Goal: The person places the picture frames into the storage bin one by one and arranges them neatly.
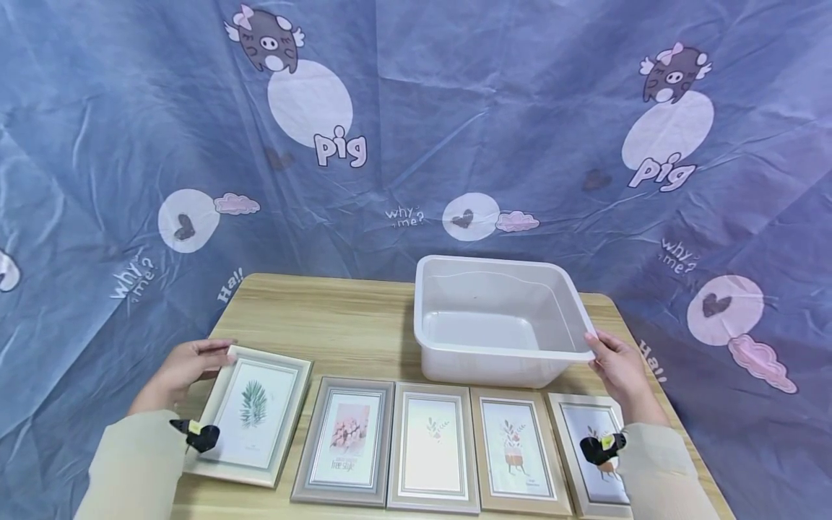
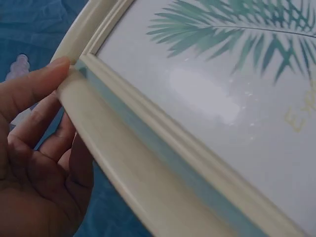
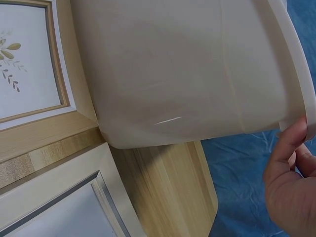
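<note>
My left hand (image 1: pixel 217 354) grips the far left corner of a cream picture frame with a green palm-leaf print (image 1: pixel 256 415), at the table's left edge. In the left wrist view the thumb lies on top of the frame (image 2: pixel 197 123), and the left hand's (image 2: pixel 49 113) other fingers curl beneath it. My right hand (image 1: pixel 596 350) holds the near right corner of the rim of an empty white plastic tub (image 1: pixel 500 357). In the right wrist view the thumb of the right hand (image 2: pixel 296 148) presses on the tub's (image 3: pixel 187 74) rim.
Several more framed prints lie in a row along the wooden table's (image 1: pixel 325 318) near edge: a grey one with pink flowers (image 1: pixel 344 440), two with small plants (image 1: pixel 432 448) (image 1: pixel 516 448), and one under my right wrist (image 1: pixel 594 455). A blue printed cloth hangs behind.
</note>
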Demonstrator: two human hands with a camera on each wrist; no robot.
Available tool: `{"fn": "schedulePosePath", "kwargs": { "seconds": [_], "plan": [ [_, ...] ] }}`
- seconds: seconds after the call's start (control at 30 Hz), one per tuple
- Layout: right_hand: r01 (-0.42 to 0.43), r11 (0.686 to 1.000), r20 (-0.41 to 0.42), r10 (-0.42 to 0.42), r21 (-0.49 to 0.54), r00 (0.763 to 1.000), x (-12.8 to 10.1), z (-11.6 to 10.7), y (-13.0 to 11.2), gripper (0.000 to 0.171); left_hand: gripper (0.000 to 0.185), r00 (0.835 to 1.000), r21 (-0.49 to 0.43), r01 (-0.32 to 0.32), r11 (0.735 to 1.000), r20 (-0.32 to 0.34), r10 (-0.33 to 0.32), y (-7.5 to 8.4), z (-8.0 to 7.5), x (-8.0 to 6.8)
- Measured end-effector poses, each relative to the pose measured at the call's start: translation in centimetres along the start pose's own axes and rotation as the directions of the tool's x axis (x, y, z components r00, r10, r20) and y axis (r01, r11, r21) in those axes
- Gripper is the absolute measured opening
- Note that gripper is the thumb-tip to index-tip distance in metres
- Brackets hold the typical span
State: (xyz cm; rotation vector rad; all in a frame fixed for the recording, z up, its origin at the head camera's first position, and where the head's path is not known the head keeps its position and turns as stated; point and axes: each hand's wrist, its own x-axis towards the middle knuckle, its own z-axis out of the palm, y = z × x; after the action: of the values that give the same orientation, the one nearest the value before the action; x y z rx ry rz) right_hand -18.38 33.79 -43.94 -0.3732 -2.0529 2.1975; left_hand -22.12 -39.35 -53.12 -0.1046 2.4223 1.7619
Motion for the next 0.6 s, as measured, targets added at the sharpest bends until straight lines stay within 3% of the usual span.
{"fn": "schedulePosePath", "kwargs": {
  "seconds": [0.1,0.17,0.27,0.4,0.5,0.6],
  "plan": [
    [0.019,1.0,0.003,-0.019,-0.005,1.0,0.5,-0.5,0.6,0.043,0.047,0.998,-0.056,-0.039,0.998,0.046,0.041,-1.5,-1.2,1.6],
    [0.015,1.0,-0.005,-0.015,0.0,1.0,0.5,-0.5,0.6,0.044,0.041,0.992,-0.076,-0.066,0.995,0.101,0.074,-0.7,-1.6,1.6],
    [-0.01,1.0,-0.024,0.01,-0.004,1.0,0.0,0.2,-0.2,0.037,0.034,0.983,-0.078,-0.075,0.994,0.162,0.087,3.3,-1.3,0.0],
    [-0.031,0.999,-0.014,0.031,0.04,0.999,-0.3,0.5,-0.7,0.019,0.022,0.986,-0.105,-0.055,0.993,0.153,0.07,9.0,-0.3,-2.5],
    [-0.038,0.998,-0.01,0.039,0.045,0.999,-0.5,0.6,-0.8,0.014,0.021,0.99,-0.113,-0.049,0.992,0.126,0.063,11.2,0.0,-3.1],
    [-0.042,0.998,-0.009,0.042,0.042,0.999,-0.4,0.6,-0.9,0.013,0.021,0.991,-0.125,-0.075,0.989,0.103,0.089,12.4,-0.1,-3.1]
  ]
}}
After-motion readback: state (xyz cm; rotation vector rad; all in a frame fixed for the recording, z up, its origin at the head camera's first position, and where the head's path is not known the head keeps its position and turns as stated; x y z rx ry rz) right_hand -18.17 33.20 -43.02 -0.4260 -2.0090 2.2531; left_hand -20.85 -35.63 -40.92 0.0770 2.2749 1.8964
